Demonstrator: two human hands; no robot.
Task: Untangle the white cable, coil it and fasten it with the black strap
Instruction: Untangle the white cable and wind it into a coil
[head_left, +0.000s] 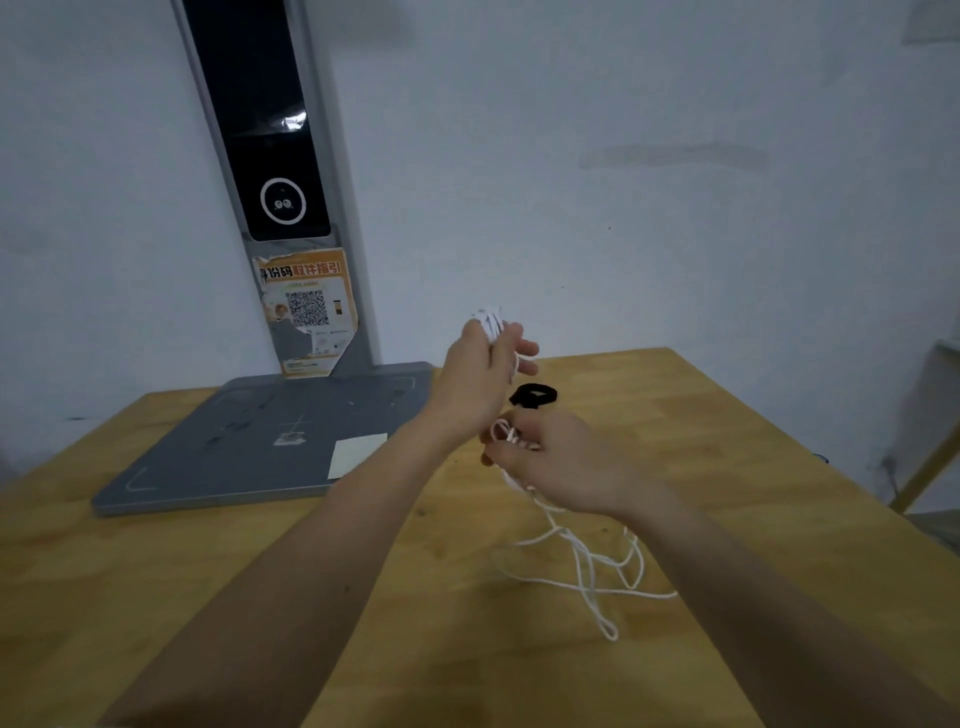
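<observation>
My left hand (480, 376) is raised above the wooden table (727, 447) and grips a small bundle of the white cable (582, 561), whose loops stick out above the fingers. My right hand (550, 457) sits lower and nearer, pinching a strand of the same cable. From there the cable drops to the table and lies in loose tangled loops under my right forearm. The black strap (534, 396) lies curled on the table just beyond my right hand, touched by neither hand.
A grey flat scale-like base (249, 441) with an upright post (270, 171) carrying a dark screen and an orange QR sticker stands at the back left. A white paper label lies on the base. A white wall is behind; the table's right edge is near.
</observation>
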